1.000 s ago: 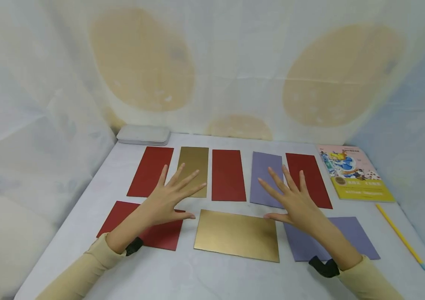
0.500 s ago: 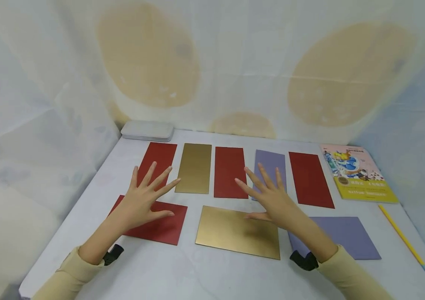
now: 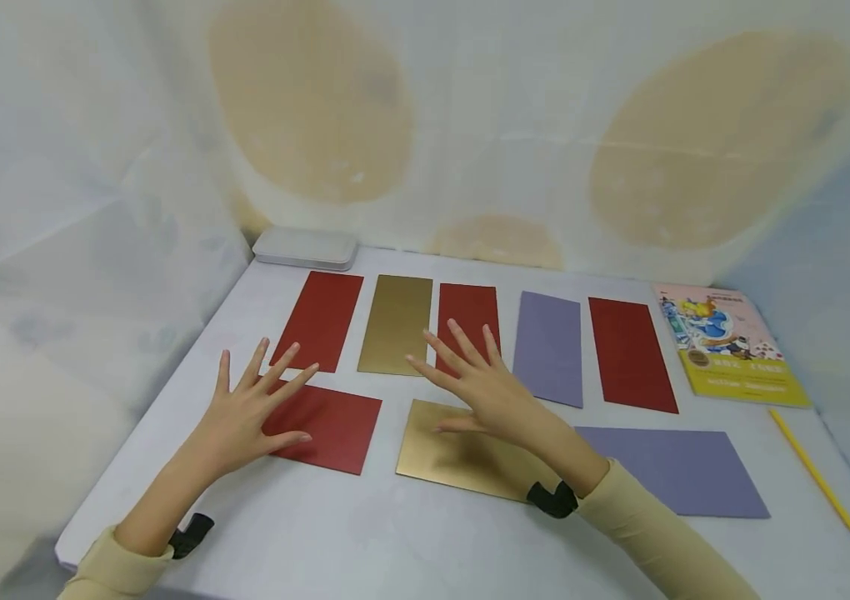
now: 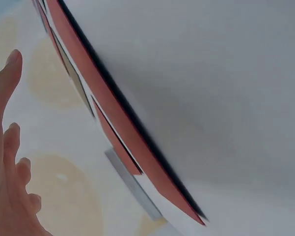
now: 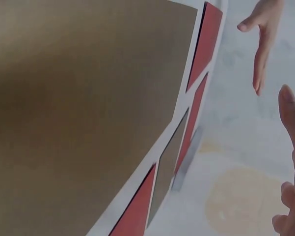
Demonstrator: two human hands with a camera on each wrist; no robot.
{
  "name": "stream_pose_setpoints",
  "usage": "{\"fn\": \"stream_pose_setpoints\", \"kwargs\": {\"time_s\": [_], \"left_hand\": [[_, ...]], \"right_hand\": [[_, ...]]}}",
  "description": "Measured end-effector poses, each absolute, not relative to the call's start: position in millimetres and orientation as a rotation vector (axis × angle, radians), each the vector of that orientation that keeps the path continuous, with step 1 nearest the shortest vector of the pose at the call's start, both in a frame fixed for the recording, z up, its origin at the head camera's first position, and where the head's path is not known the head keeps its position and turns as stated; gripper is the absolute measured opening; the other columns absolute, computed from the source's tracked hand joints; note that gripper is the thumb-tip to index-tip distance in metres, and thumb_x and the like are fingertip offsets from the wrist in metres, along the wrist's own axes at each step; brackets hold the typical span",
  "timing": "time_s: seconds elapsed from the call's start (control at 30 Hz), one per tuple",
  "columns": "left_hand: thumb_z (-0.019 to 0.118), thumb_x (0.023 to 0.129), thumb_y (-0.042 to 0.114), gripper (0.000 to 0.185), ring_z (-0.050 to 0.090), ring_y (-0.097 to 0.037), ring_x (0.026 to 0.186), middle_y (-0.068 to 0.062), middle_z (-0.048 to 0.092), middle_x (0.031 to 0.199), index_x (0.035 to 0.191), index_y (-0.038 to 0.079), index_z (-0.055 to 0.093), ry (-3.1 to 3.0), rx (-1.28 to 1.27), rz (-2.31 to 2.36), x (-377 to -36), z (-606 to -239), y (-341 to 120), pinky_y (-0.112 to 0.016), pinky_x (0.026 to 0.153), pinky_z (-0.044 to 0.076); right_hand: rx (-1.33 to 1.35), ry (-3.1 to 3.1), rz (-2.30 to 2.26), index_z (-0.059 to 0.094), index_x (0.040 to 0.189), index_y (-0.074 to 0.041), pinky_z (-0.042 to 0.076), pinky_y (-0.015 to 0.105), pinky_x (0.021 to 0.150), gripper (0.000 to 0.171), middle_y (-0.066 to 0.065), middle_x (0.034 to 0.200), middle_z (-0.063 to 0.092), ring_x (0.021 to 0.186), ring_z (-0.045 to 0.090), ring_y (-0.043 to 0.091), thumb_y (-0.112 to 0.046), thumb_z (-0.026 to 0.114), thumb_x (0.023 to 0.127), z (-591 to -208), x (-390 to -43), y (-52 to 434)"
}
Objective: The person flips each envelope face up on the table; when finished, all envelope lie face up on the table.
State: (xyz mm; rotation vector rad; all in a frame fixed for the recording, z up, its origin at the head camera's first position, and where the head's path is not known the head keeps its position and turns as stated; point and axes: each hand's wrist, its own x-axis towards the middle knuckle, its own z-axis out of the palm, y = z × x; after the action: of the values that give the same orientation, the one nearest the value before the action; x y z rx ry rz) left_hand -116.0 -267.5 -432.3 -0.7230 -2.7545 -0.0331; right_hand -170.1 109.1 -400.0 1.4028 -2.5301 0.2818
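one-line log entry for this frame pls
left hand: open, fingers spread, over near red card | right hand: open, fingers spread, over near gold card | holding: nothing | table: eight cards in two rows

We cannot tell from the head view whether our left hand (image 3: 245,412) touches the near red sheet (image 3: 331,425) or hovers above it, and its left edge is hidden beneath our fingers. Our right hand (image 3: 481,387) covers the gold sheet's (image 3: 447,454) far edge and the lower end of a red strip (image 3: 468,312). The book's (image 3: 728,346) title is too small to read.
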Motion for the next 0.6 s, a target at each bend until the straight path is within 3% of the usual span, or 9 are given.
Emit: {"fn": "stream_pose_setpoints", "kwargs": {"time_s": [0.27, 0.43, 0.6], "left_hand": [[0.069, 0.073, 0.066, 0.094, 0.018, -0.033, 0.144, -0.005, 0.022, 0.159, 0.15, 0.023, 0.037, -2.749, -0.748, -0.045, -100, -435, -296, -0.063, 0.108, -0.006], [0.075, 0.071, 0.061, 0.097, 0.025, -0.031, 0.142, -0.008, 0.033, 0.154, 0.148, 0.015, 0.039, -2.761, -0.796, -0.076, -91, -436, -315, -0.061, 0.11, -0.003], [0.079, 0.069, 0.057, 0.097, 0.034, -0.031, 0.137, -0.013, 0.047, 0.144, 0.147, 0.013, 0.042, -2.812, -0.818, -0.123, -89, -438, -334, -0.057, 0.112, -0.005]], "right_hand": [[1.527, -2.498, 0.305, 0.018, 0.156, -0.02, -0.004, 0.059, 0.111, 0.102, 0.007, 0.162, 0.003, 0.145, -0.008, 0.033, -0.059, 0.071, 0.078, -407, -175, 76], [1.624, -2.515, 0.405, 0.018, 0.156, -0.017, 0.003, 0.054, 0.114, 0.102, 0.005, 0.161, 0.011, 0.147, 0.003, 0.029, -0.056, 0.072, 0.079, -410, -178, 57], [1.727, -2.608, 0.525, 0.021, 0.155, -0.012, 0.009, 0.041, 0.116, 0.098, 0.005, 0.159, 0.022, 0.146, 0.013, 0.025, -0.052, 0.072, 0.081, -417, -178, 41]]}}
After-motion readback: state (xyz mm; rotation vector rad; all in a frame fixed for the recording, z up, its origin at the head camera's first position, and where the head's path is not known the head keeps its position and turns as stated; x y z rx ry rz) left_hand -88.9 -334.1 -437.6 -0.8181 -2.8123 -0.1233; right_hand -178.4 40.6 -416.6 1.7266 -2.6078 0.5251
